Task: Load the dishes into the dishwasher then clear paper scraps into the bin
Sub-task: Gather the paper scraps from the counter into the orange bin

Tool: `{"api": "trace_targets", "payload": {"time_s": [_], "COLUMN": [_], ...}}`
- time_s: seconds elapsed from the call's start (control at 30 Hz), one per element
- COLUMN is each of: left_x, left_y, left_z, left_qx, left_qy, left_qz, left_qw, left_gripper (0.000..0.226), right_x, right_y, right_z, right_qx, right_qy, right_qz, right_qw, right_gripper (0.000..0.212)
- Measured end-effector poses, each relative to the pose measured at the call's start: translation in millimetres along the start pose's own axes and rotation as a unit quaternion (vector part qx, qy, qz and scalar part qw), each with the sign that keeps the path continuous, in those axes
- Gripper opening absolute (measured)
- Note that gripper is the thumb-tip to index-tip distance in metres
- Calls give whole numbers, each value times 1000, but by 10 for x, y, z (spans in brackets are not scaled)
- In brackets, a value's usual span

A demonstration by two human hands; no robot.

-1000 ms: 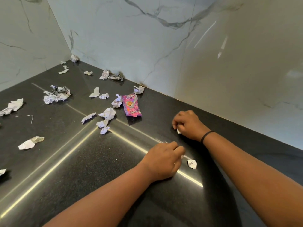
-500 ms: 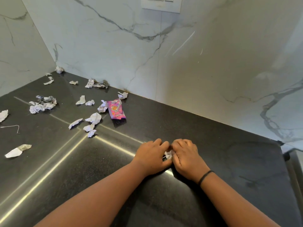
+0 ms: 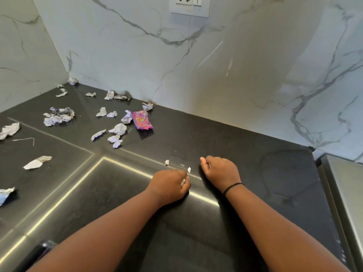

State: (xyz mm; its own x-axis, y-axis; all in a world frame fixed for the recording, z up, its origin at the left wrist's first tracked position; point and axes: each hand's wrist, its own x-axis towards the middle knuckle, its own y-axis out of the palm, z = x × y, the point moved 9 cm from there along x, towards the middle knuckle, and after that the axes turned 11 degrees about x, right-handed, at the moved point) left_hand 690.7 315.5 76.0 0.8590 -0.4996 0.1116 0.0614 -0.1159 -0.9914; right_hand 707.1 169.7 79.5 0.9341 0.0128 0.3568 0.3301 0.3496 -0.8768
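Observation:
My left hand (image 3: 170, 185) rests on the black counter (image 3: 255, 173), fingers curled around small white paper scraps that show at its fingertips. My right hand (image 3: 221, 171) lies fisted a short way to the right, a black band on its wrist; whether it holds anything is hidden. Two tiny paper bits (image 3: 167, 162) (image 3: 189, 170) lie on the counter between and just beyond the hands. Several crumpled paper scraps (image 3: 118, 128) are scattered over the far left of the counter, around a pink snack wrapper (image 3: 141, 120).
A marble wall (image 3: 216, 65) with a socket (image 3: 189, 4) backs the counter. More crumpled paper (image 3: 59, 116) (image 3: 37, 162) lies at the left. A metal surface (image 3: 345, 185) adjoins the counter's right end. A dark handle (image 3: 37, 252) shows at the bottom left.
The hands met over a scrap half a second ago and have now drawn apart, the left keeping paper in its fingers. My view has tilted up and to the right.

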Motion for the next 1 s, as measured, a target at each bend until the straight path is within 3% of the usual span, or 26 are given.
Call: {"api": "trace_targets", "payload": {"time_s": [0.13,0.2,0.27,0.37,0.4,0.47,0.53,0.57,0.6,0.67,0.7,0.73,0.8,0.87,0.93,1.0], "left_x": [-704,-1201,-1733,-2543,-2792,-3258,-3674,-3870,-4046,-4425,-4627,-4814,-5107,-5254,-5183,-5011], "left_y": [-115,-175,-292,-481,-458,-272,63,279,510,1084,1402,1703,2326,2970,3518,4047], "left_z": [118,239,430,925,1086,1285,1334,1309,1261,1146,1076,1007,934,1002,1169,1284], "left_qx": [-60,-157,-287,-461,-518,-642,-721,-738,-743,-730,-719,-709,-691,-671,-671,-686], "left_qy": [-22,-37,-75,-209,-262,-358,-430,-462,-490,-548,-580,-609,-654,-686,-689,-663], "left_qz": [-4,-10,-45,-110,-117,-94,-38,-5,26,69,86,97,106,85,61,56], "left_qw": [998,987,954,855,806,671,543,493,456,402,373,342,289,267,268,295], "left_gripper": [29,34,38,41,42,42,39,39,39,38,38,39,46,49,39,35], "right_x": [-571,-932,-1302,-1824,-1981,-2275,-2597,-2783,-2984,-3568,-3863,-4110,-4502,-4785,-4874,-4926], "right_y": [15,-31,-20,-76,-97,-35,249,459,690,1322,1653,1948,2559,3156,3747,4368], "right_z": [478,872,1269,2011,2245,2631,2941,3025,3065,3116,3070,2974,2691,2425,2248,2106], "right_qx": [-5,-4,20,131,192,310,402,457,512,573,568,553,522,504,508,525], "right_qy": [15,10,11,36,54,97,165,229,313,496,552,588,638,658,657,647], "right_qz": [52,80,124,128,119,112,160,189,218,293,321,335,332,328,341,350], "right_qw": [999,997,992,982,973,939,887,839,770,582,519,486,458,454,442,429], "right_gripper": [36,36,36,40,43,45,46,45,42,35,31,29,34,46,62,64]}}
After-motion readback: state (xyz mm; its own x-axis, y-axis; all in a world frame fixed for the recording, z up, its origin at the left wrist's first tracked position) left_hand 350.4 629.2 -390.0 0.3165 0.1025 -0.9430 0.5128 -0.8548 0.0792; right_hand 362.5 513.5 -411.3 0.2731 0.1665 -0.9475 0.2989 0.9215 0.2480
